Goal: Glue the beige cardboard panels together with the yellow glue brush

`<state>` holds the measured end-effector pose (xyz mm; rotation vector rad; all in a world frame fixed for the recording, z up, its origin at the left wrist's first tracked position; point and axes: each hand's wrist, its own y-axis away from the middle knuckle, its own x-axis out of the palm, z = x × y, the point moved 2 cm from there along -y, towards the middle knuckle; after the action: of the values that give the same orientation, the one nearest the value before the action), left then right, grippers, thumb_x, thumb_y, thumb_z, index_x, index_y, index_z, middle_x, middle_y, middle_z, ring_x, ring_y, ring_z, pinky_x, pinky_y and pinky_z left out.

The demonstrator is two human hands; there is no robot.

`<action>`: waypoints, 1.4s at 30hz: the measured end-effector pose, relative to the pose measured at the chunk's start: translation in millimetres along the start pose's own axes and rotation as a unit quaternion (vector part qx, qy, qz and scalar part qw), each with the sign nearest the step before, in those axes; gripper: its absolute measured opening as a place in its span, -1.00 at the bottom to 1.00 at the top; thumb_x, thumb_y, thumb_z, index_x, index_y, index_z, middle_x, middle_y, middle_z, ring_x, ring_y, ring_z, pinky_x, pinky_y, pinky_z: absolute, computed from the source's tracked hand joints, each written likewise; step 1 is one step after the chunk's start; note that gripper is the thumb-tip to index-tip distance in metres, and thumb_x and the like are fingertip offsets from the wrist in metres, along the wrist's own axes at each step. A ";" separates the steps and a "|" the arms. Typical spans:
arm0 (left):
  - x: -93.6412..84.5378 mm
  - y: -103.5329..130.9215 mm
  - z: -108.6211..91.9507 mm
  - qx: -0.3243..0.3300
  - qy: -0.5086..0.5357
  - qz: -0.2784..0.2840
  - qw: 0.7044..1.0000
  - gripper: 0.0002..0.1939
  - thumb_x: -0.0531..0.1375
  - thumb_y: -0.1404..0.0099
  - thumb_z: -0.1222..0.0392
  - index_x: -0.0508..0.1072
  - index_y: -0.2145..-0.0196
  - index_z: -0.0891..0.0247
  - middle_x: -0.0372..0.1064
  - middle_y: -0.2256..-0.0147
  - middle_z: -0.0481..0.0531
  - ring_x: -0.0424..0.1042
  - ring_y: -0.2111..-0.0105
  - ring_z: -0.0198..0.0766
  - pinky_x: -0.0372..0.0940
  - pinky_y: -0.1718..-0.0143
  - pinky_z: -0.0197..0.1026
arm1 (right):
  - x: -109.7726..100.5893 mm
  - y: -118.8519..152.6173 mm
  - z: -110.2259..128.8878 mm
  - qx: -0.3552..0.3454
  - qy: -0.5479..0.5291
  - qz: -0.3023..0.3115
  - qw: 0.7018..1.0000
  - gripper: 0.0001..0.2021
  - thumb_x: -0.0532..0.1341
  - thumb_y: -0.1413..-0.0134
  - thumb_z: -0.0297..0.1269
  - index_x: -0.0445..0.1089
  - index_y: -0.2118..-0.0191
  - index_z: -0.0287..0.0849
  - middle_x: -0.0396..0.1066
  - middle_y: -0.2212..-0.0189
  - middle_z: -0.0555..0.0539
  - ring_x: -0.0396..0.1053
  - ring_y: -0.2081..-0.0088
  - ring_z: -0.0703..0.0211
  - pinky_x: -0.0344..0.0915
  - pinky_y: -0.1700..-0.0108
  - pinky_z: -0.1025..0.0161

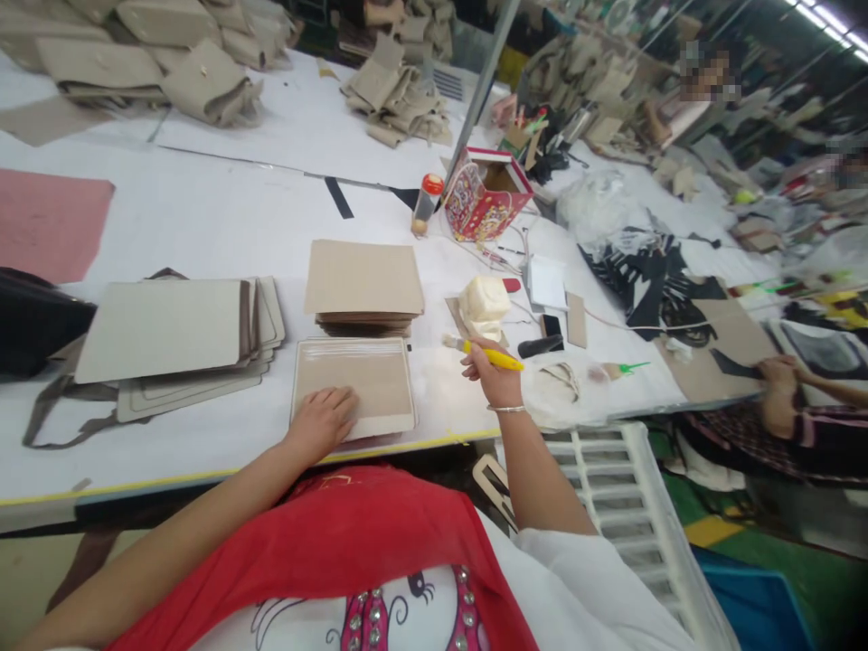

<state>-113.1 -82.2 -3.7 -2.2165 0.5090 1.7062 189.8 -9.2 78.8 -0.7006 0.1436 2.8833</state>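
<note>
My left hand (321, 421) lies with its fingers flat on the lower right part of a beige rectangular panel (359, 366) with a lighter rim. Held in my right hand (494, 372) is a brush with a yellow handle (500, 358); its pale bristles point left, above the white table. Just behind the brush stands a cream-coloured pot or block (484, 303), whose kind I cannot make out. A stack of beige panels (364, 276) sits directly beyond the panel under my left hand.
To the left lies a pile of grey-beige bag pieces (166, 330). A jar with a red lid (426, 203) and a red patterned paper bag (485, 194) stand at the back. Beside my right hand are a black tool (537, 345) and a green-tipped bottle (620, 369). A co-worker's hands (779, 380) are at far right.
</note>
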 end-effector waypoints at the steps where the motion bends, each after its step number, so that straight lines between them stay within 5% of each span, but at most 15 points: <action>1: 0.7 0.1 0.0 -0.003 0.003 0.001 1.000 -0.63 0.05 -0.24 0.10 0.35 0.00 0.13 0.26 -0.06 0.11 0.22 -0.01 -0.03 0.11 0.02 0.02 | -8.8 7.5 -8.5 -0.010 0.005 0.005 1.000 -0.53 0.04 -0.08 0.03 0.28 0.01 -0.21 0.46 0.40 -0.05 0.39 0.54 0.33 0.32 0.51 0.41; 6: 3.1 -0.3 -1.6 -0.012 -0.011 0.015 1.000 -0.62 0.04 -0.24 0.09 0.35 -0.01 0.14 0.25 -0.07 0.10 0.23 -0.01 -0.02 0.13 0.03 0.02 | -6.9 29.8 -83.7 -0.045 0.194 0.057 0.978 -0.66 -0.06 -0.21 -0.14 0.21 -0.02 -0.16 0.44 0.28 -0.07 0.41 0.38 0.29 0.32 0.33 0.35; 10: 4.1 -1.1 -3.3 -0.015 -0.021 0.016 1.000 -0.60 0.04 -0.24 0.08 0.34 -0.02 0.15 0.25 -0.07 0.11 0.24 0.00 -0.01 0.15 0.03 0.03 | 23.2 19.3 -136.4 -0.075 0.415 0.046 0.905 -0.73 -0.03 -0.22 -0.27 0.28 0.06 -0.23 0.40 0.27 -0.17 0.34 0.23 0.13 0.24 0.18 0.24; 14: 3.2 -1.0 -6.7 -0.014 -0.033 0.017 0.999 -0.60 0.05 -0.24 0.08 0.34 -0.03 0.17 0.25 -0.07 0.11 0.25 0.00 0.00 0.16 0.03 0.03 | 42.8 -2.1 -156.6 -0.147 0.526 0.114 0.830 -0.70 -0.06 -0.19 -0.43 0.25 0.00 -0.25 0.34 0.21 -0.25 0.25 0.13 0.08 0.12 0.09 0.19; 22: 3.5 -1.3 -10.6 -0.022 -0.022 0.005 0.999 -0.59 0.06 -0.23 0.08 0.34 -0.02 0.17 0.25 -0.07 0.12 0.26 -0.02 -0.03 0.17 -0.01 0.03 | 34.6 -34.3 -166.1 -0.153 0.540 0.142 0.815 -0.71 -0.04 -0.17 -0.48 0.25 0.03 -0.25 0.35 0.38 -0.17 0.27 0.29 0.13 0.08 0.17 0.21; 32: -3.7 -7.6 -14.9 -0.028 -0.029 0.031 0.999 -0.61 0.08 -0.22 0.10 0.35 0.01 0.21 0.28 -0.04 0.13 0.27 0.00 -0.04 0.20 0.01 0.00 | 27.3 -35.7 -162.5 -0.204 0.522 0.195 0.805 -0.75 0.01 -0.15 -0.43 0.27 0.06 -0.19 0.35 0.32 -0.15 0.28 0.25 0.15 0.10 0.20 0.26; 37: -6.7 -7.9 -14.0 -0.028 -0.008 0.024 0.999 -0.62 0.08 -0.23 0.10 0.34 0.01 0.22 0.27 -0.04 0.16 0.28 0.00 -0.05 0.21 0.01 0.01 | 28.9 -49.9 -152.9 -0.186 0.512 0.156 0.824 -0.72 -0.03 -0.15 -0.48 0.27 0.04 -0.26 0.38 0.38 -0.17 0.31 0.30 0.13 0.12 0.23 0.25; 42: -20.2 -27.0 -23.0 -0.054 0.092 -0.071 0.992 -0.52 0.11 -0.21 0.04 0.25 -0.07 0.24 0.22 -0.07 0.21 0.23 -0.04 -0.03 0.17 -0.04 0.05 | 18.5 -42.4 -111.5 -0.222 0.418 0.076 0.878 -0.74 -0.03 -0.20 -0.31 0.30 0.09 -0.24 0.41 0.36 -0.14 0.33 0.30 0.14 0.17 0.22 0.27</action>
<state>-85.9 -66.2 22.2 -2.4375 0.2983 1.4995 231.4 20.1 -30.7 -2.0603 -0.3910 2.5274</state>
